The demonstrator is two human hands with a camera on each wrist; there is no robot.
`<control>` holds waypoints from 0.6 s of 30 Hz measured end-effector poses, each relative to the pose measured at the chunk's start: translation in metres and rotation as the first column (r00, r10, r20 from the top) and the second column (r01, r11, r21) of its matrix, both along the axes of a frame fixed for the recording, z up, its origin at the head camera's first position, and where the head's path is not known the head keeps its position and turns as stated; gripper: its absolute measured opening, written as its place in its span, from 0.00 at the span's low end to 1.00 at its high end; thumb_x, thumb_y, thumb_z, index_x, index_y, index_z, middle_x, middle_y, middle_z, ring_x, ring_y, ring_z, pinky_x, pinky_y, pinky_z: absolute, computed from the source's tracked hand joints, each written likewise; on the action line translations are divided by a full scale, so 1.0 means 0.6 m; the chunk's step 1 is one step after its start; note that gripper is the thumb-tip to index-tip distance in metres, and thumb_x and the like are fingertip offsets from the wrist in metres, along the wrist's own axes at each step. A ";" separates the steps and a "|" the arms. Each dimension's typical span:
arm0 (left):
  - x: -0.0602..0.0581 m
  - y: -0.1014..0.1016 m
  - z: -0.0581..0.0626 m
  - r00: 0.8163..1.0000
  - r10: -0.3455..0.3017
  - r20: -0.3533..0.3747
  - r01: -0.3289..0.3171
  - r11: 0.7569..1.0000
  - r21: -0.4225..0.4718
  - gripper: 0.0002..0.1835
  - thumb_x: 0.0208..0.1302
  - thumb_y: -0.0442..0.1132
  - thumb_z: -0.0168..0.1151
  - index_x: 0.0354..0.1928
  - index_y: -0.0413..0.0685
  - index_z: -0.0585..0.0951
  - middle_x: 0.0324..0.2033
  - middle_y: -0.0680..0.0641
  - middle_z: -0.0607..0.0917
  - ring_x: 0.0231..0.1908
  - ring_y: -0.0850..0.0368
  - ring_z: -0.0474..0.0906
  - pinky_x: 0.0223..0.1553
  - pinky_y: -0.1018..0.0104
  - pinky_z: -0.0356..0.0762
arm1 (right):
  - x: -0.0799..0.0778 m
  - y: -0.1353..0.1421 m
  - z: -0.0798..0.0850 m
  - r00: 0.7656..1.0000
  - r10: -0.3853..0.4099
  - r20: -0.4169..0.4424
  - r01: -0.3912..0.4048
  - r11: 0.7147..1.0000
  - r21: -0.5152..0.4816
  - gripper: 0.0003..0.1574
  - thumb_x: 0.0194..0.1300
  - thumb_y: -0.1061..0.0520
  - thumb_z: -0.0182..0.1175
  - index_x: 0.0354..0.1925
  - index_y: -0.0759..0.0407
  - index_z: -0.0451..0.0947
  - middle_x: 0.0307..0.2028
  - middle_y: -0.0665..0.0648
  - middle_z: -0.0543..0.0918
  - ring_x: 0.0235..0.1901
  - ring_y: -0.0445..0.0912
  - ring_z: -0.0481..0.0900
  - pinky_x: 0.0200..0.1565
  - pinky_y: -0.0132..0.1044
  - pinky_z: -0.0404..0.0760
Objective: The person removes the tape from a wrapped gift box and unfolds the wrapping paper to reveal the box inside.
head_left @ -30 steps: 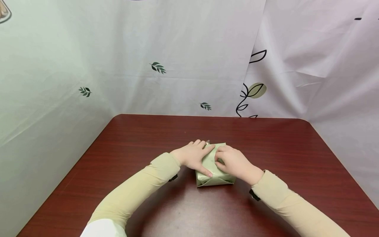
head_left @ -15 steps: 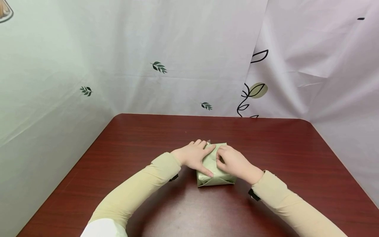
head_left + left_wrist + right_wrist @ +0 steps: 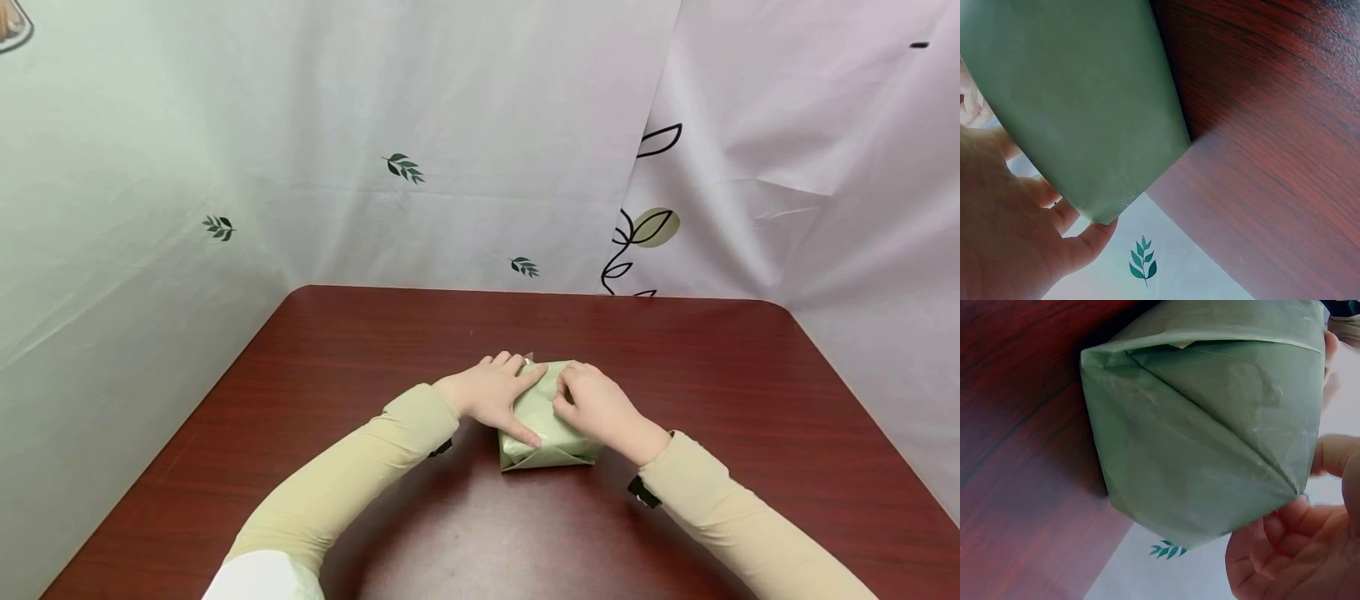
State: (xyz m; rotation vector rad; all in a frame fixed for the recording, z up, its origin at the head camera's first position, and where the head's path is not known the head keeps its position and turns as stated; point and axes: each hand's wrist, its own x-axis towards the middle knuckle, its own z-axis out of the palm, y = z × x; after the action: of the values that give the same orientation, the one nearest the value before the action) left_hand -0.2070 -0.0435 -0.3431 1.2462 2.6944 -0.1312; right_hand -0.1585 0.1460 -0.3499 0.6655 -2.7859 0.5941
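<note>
A small parcel wrapped in pale green paper (image 3: 536,410) sits near the middle of the table, its near end showing folded flaps. My left hand (image 3: 489,395) rests spread over its left side, thumb and forefinger lying on top. On the right part of the top, my right hand (image 3: 602,410) touches the paper with curled fingers; whether anything is pinched there is hidden. The left wrist view shows a smooth side of the green parcel (image 3: 1085,106) beside my left fingers. Diagonal folds on the parcel's end (image 3: 1197,456) fill the right wrist view, with my right fingertips at its edge.
A dark red wood-grain table (image 3: 375,333) lies under the parcel. White cloth (image 3: 480,108) with leaf prints hangs behind and at both sides. A small clear piece (image 3: 528,358) sticks up at the parcel's far left corner.
My right hand has slid a little to the right across the parcel's top, uncovering more paper. My left hand and the parcel stay in place.
</note>
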 end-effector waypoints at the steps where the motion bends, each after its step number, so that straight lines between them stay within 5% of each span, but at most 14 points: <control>1: 0.000 0.000 0.000 1.000 0.001 0.003 -0.001 1.000 -0.001 0.59 0.45 0.77 0.57 0.74 0.54 0.52 0.63 0.43 0.65 0.60 0.51 0.62 0.56 0.55 0.64 | -0.002 0.003 0.001 1.000 -0.014 0.004 0.014 1.000 -0.015 0.07 0.50 0.64 0.57 0.20 0.57 0.70 0.23 0.52 0.71 0.27 0.45 0.69 0.32 0.37 0.72; 8: -0.001 0.000 0.001 0.999 0.022 0.030 -0.022 1.000 -0.008 0.60 0.44 0.77 0.58 0.75 0.55 0.50 0.67 0.41 0.62 0.63 0.48 0.59 0.62 0.49 0.61 | -0.011 0.036 0.010 0.989 -0.095 0.110 0.110 0.983 -0.146 0.05 0.56 0.65 0.53 0.24 0.60 0.71 0.26 0.54 0.72 0.26 0.45 0.68 0.32 0.37 0.68; 18: -0.002 0.002 0.002 0.999 0.020 0.032 -0.020 1.000 -0.011 0.60 0.44 0.77 0.58 0.75 0.55 0.50 0.66 0.41 0.62 0.63 0.47 0.59 0.61 0.49 0.61 | -0.008 0.066 0.002 0.957 -0.128 0.262 0.183 0.964 -0.194 0.07 0.61 0.64 0.49 0.28 0.62 0.72 0.25 0.54 0.71 0.24 0.43 0.64 0.30 0.35 0.65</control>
State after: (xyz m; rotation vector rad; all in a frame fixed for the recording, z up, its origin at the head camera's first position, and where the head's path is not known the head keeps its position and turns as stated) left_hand -0.2079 -0.0424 -0.3417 1.2075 2.6743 -0.1220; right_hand -0.1635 0.1856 -0.3487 0.3412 -2.9002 0.9910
